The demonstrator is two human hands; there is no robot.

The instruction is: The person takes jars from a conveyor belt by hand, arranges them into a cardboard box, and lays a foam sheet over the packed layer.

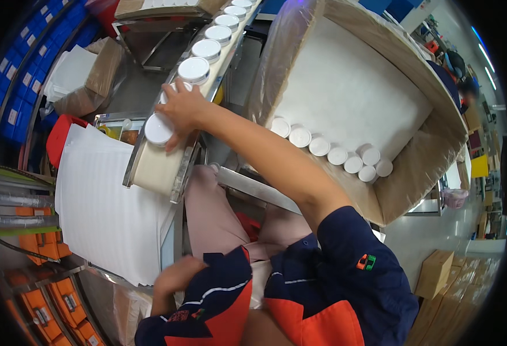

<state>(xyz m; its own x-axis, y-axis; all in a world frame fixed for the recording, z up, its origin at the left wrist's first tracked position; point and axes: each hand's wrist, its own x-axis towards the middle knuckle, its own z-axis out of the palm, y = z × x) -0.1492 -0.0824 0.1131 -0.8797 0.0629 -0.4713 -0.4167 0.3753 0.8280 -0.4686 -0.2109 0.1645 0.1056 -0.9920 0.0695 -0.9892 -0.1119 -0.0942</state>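
Observation:
A row of round white-lidded jars [194,70] stands on the pale belt of a narrow conveyor. My right hand [185,108] reaches across to its near end, fingers curled over one jar and thumb against the side of the nearest jar [159,129]. The palm hides part of both. To the right, in a large lined carton [345,69], several white jars [319,145] stand along the near side on a white sheet. At the lower left my left arm [175,275] is bent, with only bare skin near the elbow showing; the left hand is not visible.
Left of the conveyor, white foam sheets [100,202] lie stacked on a stand. Blue bins [20,98] and orange bins [37,305] line the left. A metal bar [259,191] crosses near my knees. Brown cartons [438,274] stand at the lower right.

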